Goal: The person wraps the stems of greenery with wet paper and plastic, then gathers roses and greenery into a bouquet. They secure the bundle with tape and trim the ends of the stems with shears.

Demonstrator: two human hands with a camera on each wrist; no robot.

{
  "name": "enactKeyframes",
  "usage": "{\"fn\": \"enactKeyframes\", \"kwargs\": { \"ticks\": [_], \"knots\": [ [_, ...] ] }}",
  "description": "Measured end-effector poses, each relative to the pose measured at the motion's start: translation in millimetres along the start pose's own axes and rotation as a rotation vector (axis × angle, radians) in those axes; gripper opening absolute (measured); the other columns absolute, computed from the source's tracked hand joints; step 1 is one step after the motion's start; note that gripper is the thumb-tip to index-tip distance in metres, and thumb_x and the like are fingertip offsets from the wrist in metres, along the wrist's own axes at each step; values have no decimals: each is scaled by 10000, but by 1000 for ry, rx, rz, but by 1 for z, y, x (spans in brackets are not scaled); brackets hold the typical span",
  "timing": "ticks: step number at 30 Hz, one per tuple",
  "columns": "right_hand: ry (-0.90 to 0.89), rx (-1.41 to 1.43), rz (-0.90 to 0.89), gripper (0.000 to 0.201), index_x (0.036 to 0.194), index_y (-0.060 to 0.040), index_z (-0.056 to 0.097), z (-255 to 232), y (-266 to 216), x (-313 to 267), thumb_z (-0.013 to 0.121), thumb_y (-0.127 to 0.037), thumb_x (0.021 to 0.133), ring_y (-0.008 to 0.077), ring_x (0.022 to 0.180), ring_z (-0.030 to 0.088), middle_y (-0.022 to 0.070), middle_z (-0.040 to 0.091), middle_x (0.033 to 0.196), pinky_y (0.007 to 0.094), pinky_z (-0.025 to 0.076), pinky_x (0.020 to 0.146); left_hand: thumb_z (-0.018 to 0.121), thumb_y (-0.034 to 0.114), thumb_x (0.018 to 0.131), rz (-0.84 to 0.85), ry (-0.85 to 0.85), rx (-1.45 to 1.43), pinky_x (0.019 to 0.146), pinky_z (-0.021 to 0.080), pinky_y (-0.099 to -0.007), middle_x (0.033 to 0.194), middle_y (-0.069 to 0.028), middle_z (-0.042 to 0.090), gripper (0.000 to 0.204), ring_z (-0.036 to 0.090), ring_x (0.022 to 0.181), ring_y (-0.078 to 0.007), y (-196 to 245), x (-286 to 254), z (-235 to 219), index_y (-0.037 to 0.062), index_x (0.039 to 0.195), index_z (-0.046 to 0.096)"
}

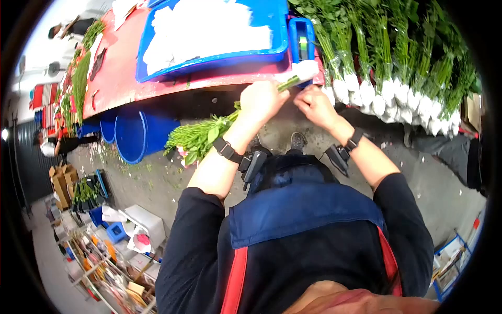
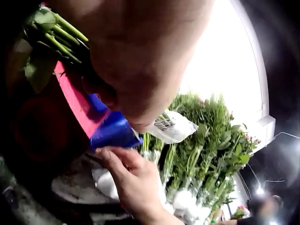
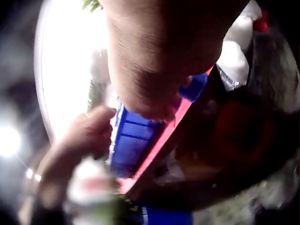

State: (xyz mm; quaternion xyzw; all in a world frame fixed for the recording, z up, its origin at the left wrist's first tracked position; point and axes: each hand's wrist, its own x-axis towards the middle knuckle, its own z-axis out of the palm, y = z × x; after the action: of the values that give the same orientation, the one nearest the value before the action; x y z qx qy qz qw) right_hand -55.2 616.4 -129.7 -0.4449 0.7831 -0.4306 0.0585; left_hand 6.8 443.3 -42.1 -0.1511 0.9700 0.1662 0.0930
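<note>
My left hand grips a bunch of flowers by its green stems, with the leafy heads hanging toward the lower left. The stem ends, covered by a white plastic-wrapped bulge, point up and right over the red table edge. Just beside that bulge is my right hand, its fingers curled and thumb against the index finger. In the left wrist view the right fingertips come together below the wrapped end; nothing distinct shows between them. The right wrist view is blurred around the left hand.
On the red table stands a blue tub heaped with white pieces, beside a small blue container. Several bunches with white-wrapped ends lie at right. Blue barrels stand under the table; other people are at far left.
</note>
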Motion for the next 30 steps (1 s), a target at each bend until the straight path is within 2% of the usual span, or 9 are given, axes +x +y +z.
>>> {"fn": "enactKeyframes", "kwargs": {
  "ticks": [3,7,16,19,21,22,23,25,30],
  "knots": [
    [-222,895,536,180,751,15,678,-15,-75,8,619,-145,808,118,585,563,48,656,690,265,484,626,602,367,798,52,52,194,609,532,-426,708,-173,655,323,667,685,-319,-26,-7,10,56,780,685],
    [-325,1250,995,154,849,14,632,-38,-86,49,579,-127,877,87,565,580,97,677,778,194,438,456,588,317,817,149,64,180,586,522,-411,705,-137,658,248,663,658,-299,-29,-37,24,94,739,664],
    [-959,899,500,572,1315,40,405,-59,-72,72,587,-1,775,59,588,588,143,682,1008,166,435,485,665,298,753,110,-373,-145,586,477,-377,628,-140,606,261,581,559,-257,-22,-111,-36,39,737,643],
    [-859,509,340,333,1136,-24,618,-33,-63,24,585,-11,805,126,911,628,92,684,1026,277,498,803,636,260,782,-65,-489,-519,537,410,-311,561,-45,525,256,460,533,-108,-33,-131,-42,22,693,597],
    [-586,568,130,190,994,-33,698,-12,-74,-13,668,-61,809,56,765,591,13,700,906,244,495,682,638,256,785,-135,-504,-662,525,399,-288,566,-3,507,260,442,547,-72,-37,-146,-40,25,680,581],
    [-512,664,321,192,998,-11,691,-9,-92,-25,687,-57,812,79,880,598,23,701,894,258,488,792,633,242,779,-122,-473,-762,514,385,-267,580,35,503,249,439,542,-66,-40,-156,-31,33,663,565],
    [-375,644,202,162,959,-2,696,3,-99,-40,698,-71,812,64,817,595,22,697,846,249,492,739,628,240,776,-173,-399,-762,517,391,-274,573,26,504,243,450,544,-69,-41,-165,-23,34,661,569],
    [-500,625,354,121,902,11,694,14,-117,-64,687,-77,818,60,748,593,22,685,795,244,489,684,616,235,768,-272,-248,-753,523,402,-287,558,7,506,233,472,548,-73,-42,-183,-8,35,656,576],
    [-528,1030,742,130,869,15,650,12,-197,-75,581,-94,878,48,481,459,49,658,751,194,325,420,644,237,761,-176,128,75,637,531,-414,727,-159,668,170,664,702,-328,-28,-231,34,69,790,638]
  ]
}}
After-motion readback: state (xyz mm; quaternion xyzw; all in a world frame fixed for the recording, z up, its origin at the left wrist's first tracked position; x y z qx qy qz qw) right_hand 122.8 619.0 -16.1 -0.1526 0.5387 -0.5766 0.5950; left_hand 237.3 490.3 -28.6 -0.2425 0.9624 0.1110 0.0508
